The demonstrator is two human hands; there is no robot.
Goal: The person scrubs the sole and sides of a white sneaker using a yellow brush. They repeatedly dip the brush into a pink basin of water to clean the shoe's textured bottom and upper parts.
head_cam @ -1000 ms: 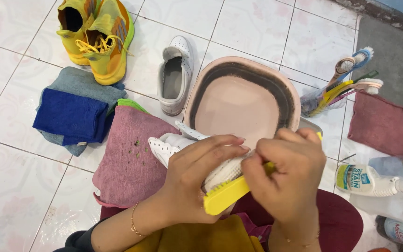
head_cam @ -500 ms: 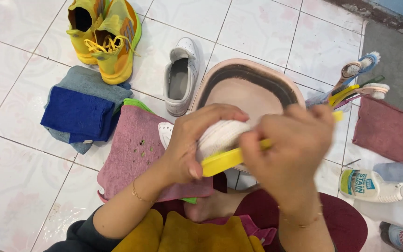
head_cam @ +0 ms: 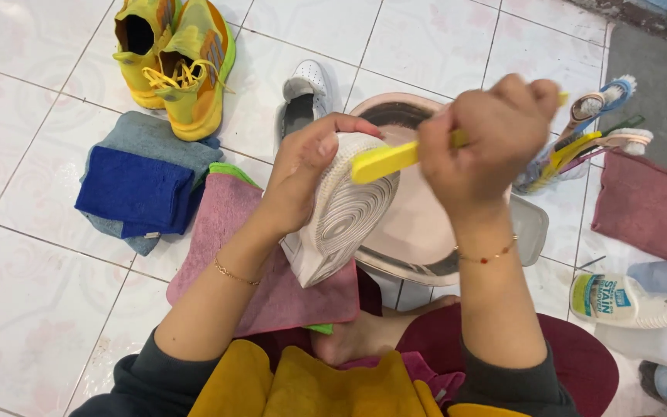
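Over the round pink basin [head_cam: 426, 255], a white rubber-soled sneaker [head_cam: 341, 212] is held sole-up, clasped around its toe by the left hand [head_cam: 310, 170]. A yellow plastic brush [head_cam: 387, 158] is gripped in the closed right hand [head_cam: 488, 139] and pressed against the sole's upper edge.

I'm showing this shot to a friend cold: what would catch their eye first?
At centre, the left hand tilts a white sneaker sole-up over a metal basin, while the right hand holds a yellow brush against it. Top left, bright yellow sneakers stand on the tiles above folded blue cloths.
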